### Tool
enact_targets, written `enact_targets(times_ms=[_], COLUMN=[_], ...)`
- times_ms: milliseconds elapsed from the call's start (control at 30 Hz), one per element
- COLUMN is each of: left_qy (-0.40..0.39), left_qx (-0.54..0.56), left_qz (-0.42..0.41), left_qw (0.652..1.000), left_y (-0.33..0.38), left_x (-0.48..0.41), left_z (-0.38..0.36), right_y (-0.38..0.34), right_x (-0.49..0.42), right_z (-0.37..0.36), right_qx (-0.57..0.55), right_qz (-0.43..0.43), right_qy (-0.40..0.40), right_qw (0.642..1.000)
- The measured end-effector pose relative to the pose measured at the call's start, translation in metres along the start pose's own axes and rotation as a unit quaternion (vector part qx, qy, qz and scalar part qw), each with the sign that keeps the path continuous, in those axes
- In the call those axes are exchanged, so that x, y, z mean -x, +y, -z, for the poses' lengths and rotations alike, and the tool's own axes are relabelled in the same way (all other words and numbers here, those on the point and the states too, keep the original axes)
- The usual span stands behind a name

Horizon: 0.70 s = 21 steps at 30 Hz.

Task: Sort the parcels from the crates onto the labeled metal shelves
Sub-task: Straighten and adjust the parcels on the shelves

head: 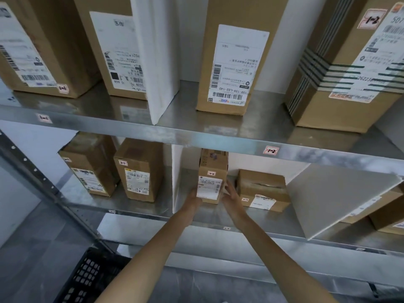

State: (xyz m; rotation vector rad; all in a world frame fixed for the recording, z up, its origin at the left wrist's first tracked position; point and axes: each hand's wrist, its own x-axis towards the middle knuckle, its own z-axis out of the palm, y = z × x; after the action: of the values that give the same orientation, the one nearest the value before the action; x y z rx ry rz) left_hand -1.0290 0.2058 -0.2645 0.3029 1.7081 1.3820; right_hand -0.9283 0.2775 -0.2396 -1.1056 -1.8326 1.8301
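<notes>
On the lower shelf stands a brown, white-labelled parcel.

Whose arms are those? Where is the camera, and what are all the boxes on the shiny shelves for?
Those are a person's two bare arms, not a machine. There is just one picture. The camera sits on the person's head, so you see what they see, looking down at their hands. The left hand and the right hand hold a small brown box between them at the lower metal shelf, just right of a white divider. The box has a little sticker saying 2-2. Another brown box lies beside it. The upper shelf carries bigger parcels and has a sticker saying 1-2. At the bottom left is a black crate.
</notes>
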Motion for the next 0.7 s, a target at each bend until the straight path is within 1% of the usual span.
enact_targets(times_ms=[67, 133, 200, 300, 433, 567, 633, 700], left_qy=[-0.001, 0.003, 0.015, 0.030, 0.065, 0.099, 0.125, 0.143], left_qx=[-0.032, -0.063, -0.086, -0.074, -0.036, -0.038, -0.022, -0.041], left_qz=[0.002, 0.027, 0.055, 0.086, 0.064, 0.031, 0.009, -0.021], left_qw=[0.999, 0.998, 0.995, 0.993, 0.995, 0.994, 0.992, 0.989], left_y=[-0.015, -0.035, -0.059, -0.073, -0.079, -0.077, -0.075, -0.074], left_x=[0.010, 0.022, 0.027, 0.047, 0.083, 0.114, 0.129, 0.137], left_z=[0.004, 0.010, 0.017, 0.028, 0.050, 0.071, 0.082, 0.094], right_y=[0.012, 0.033, 0.055, 0.077, 0.083, 0.074, 0.067, 0.060], right_x=[0.006, 0.016, 0.028, 0.050, 0.074, 0.095, 0.107, 0.113], right_z=[0.002, 0.003, -0.001, -0.009, -0.020, -0.043, -0.056, -0.068], right_qx=[0.013, 0.044, 0.073, 0.087, 0.109, 0.111, 0.105, 0.102], right_qz=[-0.030, -0.057, -0.073, -0.083, -0.073, -0.045, -0.023, 0.008], right_qy=[0.039, 0.063, 0.070, 0.049, 0.025, -0.004, -0.019, -0.030], right_qw=[0.999, 0.995, 0.992, 0.992, 0.991, 0.993, 0.994, 0.994])
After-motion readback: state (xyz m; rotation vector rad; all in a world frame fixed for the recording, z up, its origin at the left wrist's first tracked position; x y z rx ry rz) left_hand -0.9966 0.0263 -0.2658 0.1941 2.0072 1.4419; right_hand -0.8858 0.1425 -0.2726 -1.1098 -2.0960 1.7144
